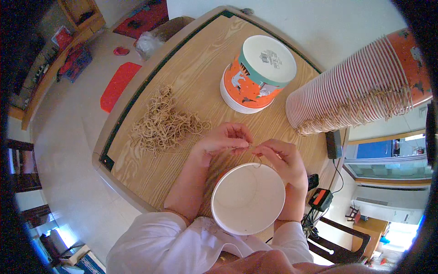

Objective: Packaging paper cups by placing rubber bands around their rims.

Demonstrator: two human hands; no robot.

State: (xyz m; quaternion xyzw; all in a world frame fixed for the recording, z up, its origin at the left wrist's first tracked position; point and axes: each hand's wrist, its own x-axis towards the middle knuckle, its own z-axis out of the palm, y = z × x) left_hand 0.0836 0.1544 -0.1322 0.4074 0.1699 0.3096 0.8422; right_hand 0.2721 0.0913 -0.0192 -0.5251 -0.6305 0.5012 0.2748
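A white-lined paper bucket rests close against me, its open mouth facing up. Just beyond its far rim, my left hand pinches a thin tan cord between thumb and fingers. My right hand is closed on the same cord, and a short loop of cord hangs by the rim below the fingertips. The two hands are nearly touching. To the left of them lies a loose tangled pile of tan cord. Whether the cord passes through the bucket's wall cannot be made out.
Upside down at the table's far side stand nested orange and teal buckets. A long nested stack of buckets, strung with cord loops, leans at the right. Black power adapters and cables sit by the right edge of the wooden table.
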